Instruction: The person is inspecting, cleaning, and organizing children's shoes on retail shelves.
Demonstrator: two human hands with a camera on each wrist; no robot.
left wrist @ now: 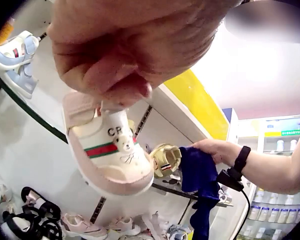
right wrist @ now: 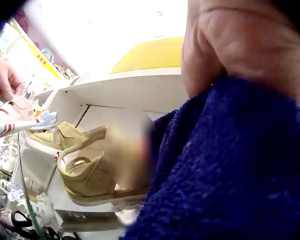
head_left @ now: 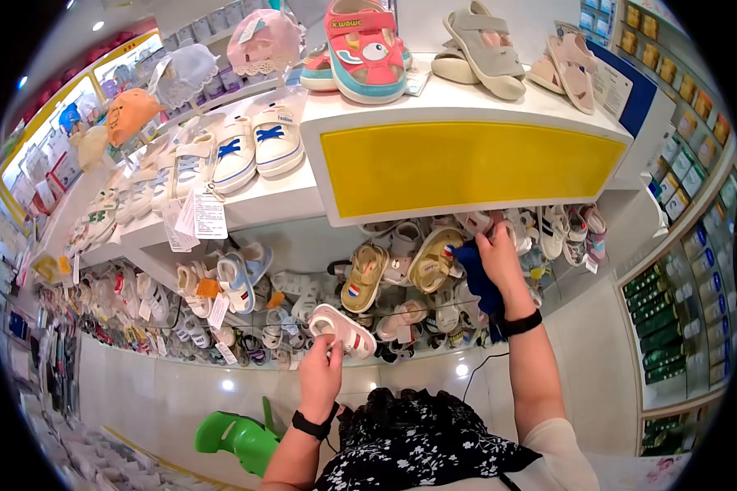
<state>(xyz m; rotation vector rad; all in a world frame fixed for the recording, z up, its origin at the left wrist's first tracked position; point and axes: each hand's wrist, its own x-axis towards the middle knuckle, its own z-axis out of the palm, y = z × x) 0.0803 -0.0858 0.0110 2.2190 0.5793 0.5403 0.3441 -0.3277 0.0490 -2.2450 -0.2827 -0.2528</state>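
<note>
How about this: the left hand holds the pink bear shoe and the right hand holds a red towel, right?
Not red: the right wrist view shows the towel is dark blue. The right hand holds it; the left hand holds the bear shoe.

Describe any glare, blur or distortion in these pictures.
Head view: strong fisheye bending, black corners, the yellow panel bowed, lamp glare on the floor. Left wrist view: dark corners, a blurred patch at upper right. Right wrist view: washed-out ceiling, and a smeary blur between the tan sandal and the blue cloth.
</note>
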